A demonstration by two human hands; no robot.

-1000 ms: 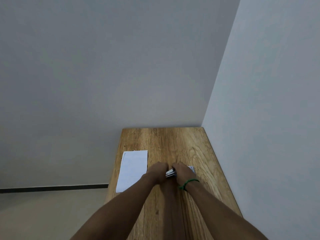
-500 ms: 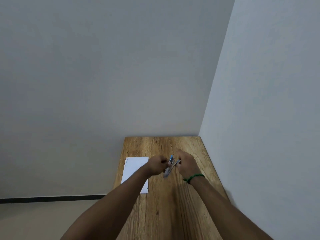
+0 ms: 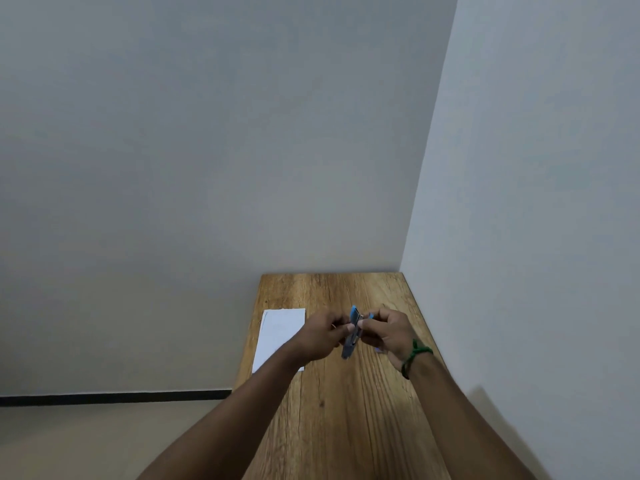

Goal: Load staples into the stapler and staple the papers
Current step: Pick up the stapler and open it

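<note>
A small blue and silver stapler [image 3: 351, 336] is held upright above the wooden table [image 3: 346, 410], between both hands. My left hand [image 3: 320, 336] pinches its left side with thumb and fingers. My right hand [image 3: 389, 332], with a green band on the wrist, grips its right side near the top. The white papers [image 3: 278, 336] lie flat on the table's left edge, partly under my left hand and forearm. A small pale object [image 3: 378, 348] shows just under my right hand; I cannot tell what it is.
The narrow table stands in a corner, with a wall along its far end and another along its right side. Its left edge drops to the floor, where a dark skirting strip [image 3: 114, 398] runs.
Both hands have lifted the stapler off the table, where they held it low and flat, and turned it upright. The view has tilted down a little.
</note>
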